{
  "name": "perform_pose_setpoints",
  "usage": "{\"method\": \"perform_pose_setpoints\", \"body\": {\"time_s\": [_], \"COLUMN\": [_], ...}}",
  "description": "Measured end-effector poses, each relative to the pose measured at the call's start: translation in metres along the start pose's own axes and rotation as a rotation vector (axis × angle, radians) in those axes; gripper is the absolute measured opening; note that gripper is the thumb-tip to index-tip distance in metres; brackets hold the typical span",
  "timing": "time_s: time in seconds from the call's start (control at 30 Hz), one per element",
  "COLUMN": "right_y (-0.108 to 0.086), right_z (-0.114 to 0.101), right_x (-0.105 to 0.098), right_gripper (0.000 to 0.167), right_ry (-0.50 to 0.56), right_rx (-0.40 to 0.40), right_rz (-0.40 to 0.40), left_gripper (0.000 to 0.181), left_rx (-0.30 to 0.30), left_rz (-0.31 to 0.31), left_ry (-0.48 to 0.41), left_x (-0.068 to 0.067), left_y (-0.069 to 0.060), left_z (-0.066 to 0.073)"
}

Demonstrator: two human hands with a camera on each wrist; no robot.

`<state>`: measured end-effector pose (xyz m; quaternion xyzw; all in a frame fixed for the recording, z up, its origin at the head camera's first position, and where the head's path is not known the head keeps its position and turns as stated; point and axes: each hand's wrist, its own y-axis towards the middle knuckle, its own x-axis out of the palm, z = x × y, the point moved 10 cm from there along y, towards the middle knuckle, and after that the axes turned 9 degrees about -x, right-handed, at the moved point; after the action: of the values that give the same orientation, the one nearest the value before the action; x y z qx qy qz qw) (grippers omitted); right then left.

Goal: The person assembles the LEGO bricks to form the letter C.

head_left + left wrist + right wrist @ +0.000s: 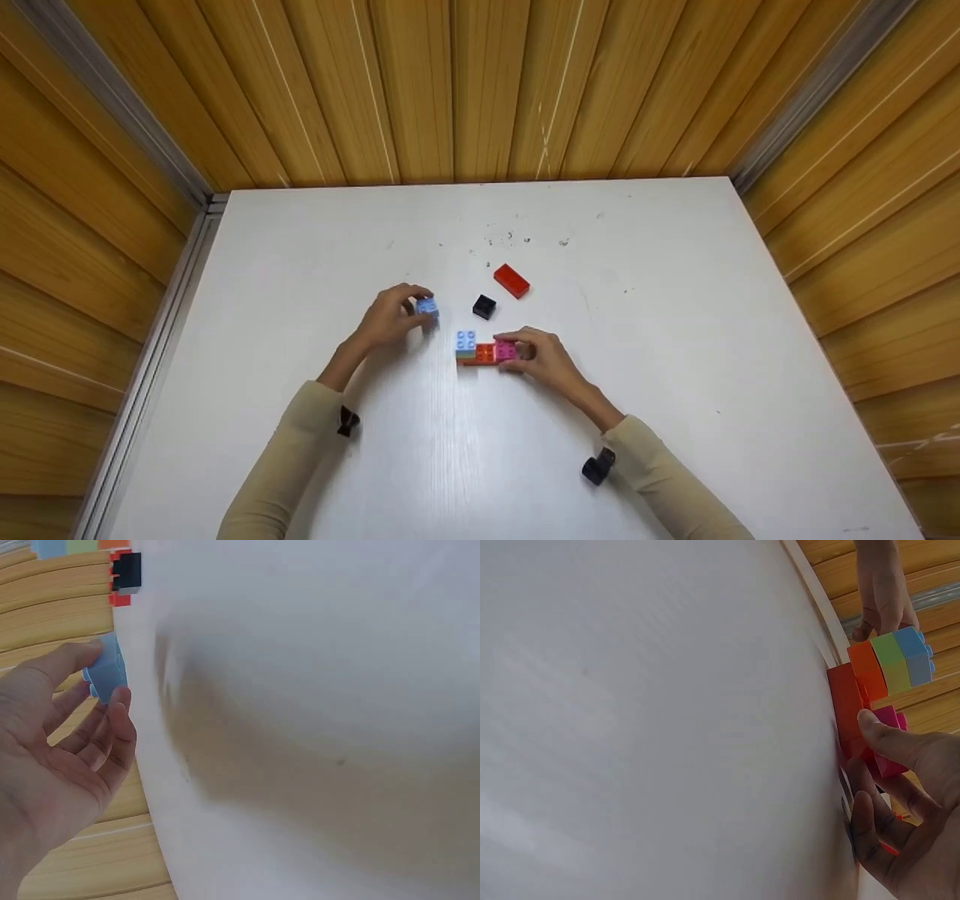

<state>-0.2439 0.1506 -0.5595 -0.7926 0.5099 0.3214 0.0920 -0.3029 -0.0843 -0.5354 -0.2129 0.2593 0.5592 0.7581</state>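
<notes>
In the head view my left hand [390, 313] pinches a light blue toy building brick [427, 307] between thumb and fingertips. The left wrist view shows this blue brick [108, 669] tilted, its studs facing the fingers' side. To its right my right hand [546, 358] grips the pink brick [505, 350] at the right end of a joined brick build. That build has a long red base brick [846, 709]. On its other end an orange brick [867, 667], a green brick [891, 660] and a light blue brick [915, 656] are stacked. Red studs show between stack and pink brick.
A small black brick [484, 306] lies on the white table [675, 300] beyond the build. Behind it is a loose red brick [511, 281]. Yellow wood-look panels [487, 90] wall the table's back and sides.
</notes>
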Motion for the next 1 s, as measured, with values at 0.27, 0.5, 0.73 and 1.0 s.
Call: {"method": "perform_pose_setpoints", "body": {"time_s": [0.27,0.5,0.73,1.0], "right_y": [0.011,0.017,0.02,0.019], "right_z": [-0.003,-0.001,-0.001,-0.004], "right_x": [0.0,0.0,0.001,0.002], "right_gripper": [0.045,0.045,0.044,0.045], "right_ry": [-0.029,-0.029,-0.019,-0.007], "right_rx": [0.002,-0.005,-0.025,-0.042], "right_rz": [-0.014,-0.012,-0.005,0.001], "left_gripper": [0.036,0.038,0.039,0.039], "left_rx": [0.091,0.108,0.115,0.16], "left_rz": [-0.047,-0.124,-0.112,-0.1], "left_ry": [-0.169,-0.155,-0.049,-0.037], "left_x": [0.002,0.011,0.014,0.015], "left_y": [-0.007,-0.014,-0.022,-0.028], "left_z": [0.021,0.04,0.051,0.059]}}
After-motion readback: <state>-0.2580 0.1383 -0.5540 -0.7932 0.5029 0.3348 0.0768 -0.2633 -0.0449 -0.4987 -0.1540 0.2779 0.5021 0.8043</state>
